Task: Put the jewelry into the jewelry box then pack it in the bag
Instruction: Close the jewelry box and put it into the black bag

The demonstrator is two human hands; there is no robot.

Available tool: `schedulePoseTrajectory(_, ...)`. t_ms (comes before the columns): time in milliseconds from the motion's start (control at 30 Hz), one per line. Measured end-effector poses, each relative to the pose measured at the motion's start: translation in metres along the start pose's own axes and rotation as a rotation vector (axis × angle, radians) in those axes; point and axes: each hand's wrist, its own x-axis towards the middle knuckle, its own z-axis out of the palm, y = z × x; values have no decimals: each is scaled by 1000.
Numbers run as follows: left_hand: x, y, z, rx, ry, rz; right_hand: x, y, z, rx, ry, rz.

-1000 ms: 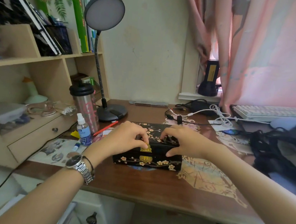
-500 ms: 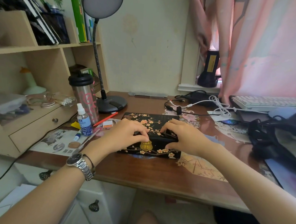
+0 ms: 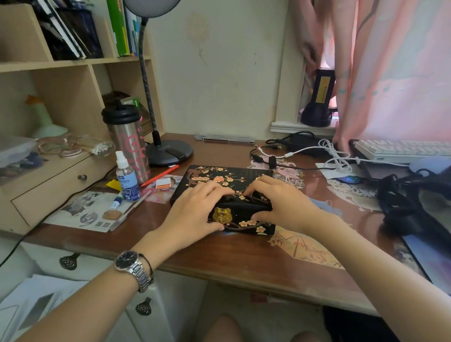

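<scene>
The black lacquered jewelry box (image 3: pixel 220 177), painted with plum blossoms, lies on the desk in front of me. Its gold clasp (image 3: pixel 222 214) shows on the front face. My left hand (image 3: pixel 194 208) grips the front left of the box, fingers on the lid and thumb low on the front. My right hand (image 3: pixel 277 204) holds the front right corner the same way. A dark gap shows under the lid's front edge between my hands. The black bag (image 3: pixel 404 208) lies at the right on the desk. No jewelry shows in either hand.
Left of the box stand a steel tumbler (image 3: pixel 127 141), a small spray bottle (image 3: pixel 126 179), a red pen (image 3: pixel 159 176) and the desk lamp base (image 3: pixel 168 151). Cables (image 3: pixel 333 156) and a keyboard (image 3: pixel 415 150) lie behind and to the right. A shelf unit (image 3: pixel 47 175) borders the left.
My view has tilted down toward the desk edge. Both hands stay on the box's front; the left thumb has slid off the clasp to the lower front.
</scene>
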Motion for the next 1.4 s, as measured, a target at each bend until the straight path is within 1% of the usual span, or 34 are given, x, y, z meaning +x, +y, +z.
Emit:
schedulePoseTrajectory(133, 0, -1, 10, 47, 95, 32, -1, 0, 0, 1, 5, 4)
schedulePoseTrajectory(200, 0, -4, 11, 37, 89, 34, -2, 0, 1, 6, 10, 7)
schedulePoseTrajectory(300, 0, -7, 7, -6, 36, 45, -2, 0, 1, 17, 16, 2)
schedulePoseTrajectory(400, 1, -8, -4, -146, -50, 18, -2, -1, 1, 34, 14, 6)
schedulePoseTrajectory(433, 1, -9, -8, -233, -66, -11, -2, 0, 1, 45, 12, 6)
schedulePoseTrajectory(467, 1, -10, -11, -316, -48, -40, -2, 1, 1, 68, 6, 12)
schedulePoseTrajectory(500, 0, -12, -13, -374, 7, -73, -3, 2, 2, 117, -1, 26)
schedulePoseTrajectory(567, -4, -20, -13, -424, 138, -174, -6, 2, 1, 289, 16, 92)
schedulePoseTrajectory(633, -10, -28, -12, -500, 189, -313, -9, 1, 3, 472, 93, 188)
schedulePoseTrajectory(700, -15, -36, -9, -619, 179, -421, -10, 1, 7, 628, 187, 300)
schedulePoseTrajectory(767, -17, -39, -8, -733, 119, -503, -10, 1, 11, 739, 232, 397)
schedulePoseTrajectory(867, -18, -38, -5, -872, 40, -553, -12, 3, 17, 960, 236, 484)
schedulePoseTrajectory(967, -17, -39, -2, -933, 42, -582, -14, 2, 21, 1131, 216, 543)
schedulePoseTrajectory(1400, -15, -51, 0, -1021, 73, -616, -14, -7, 23, 1170, 278, 556)
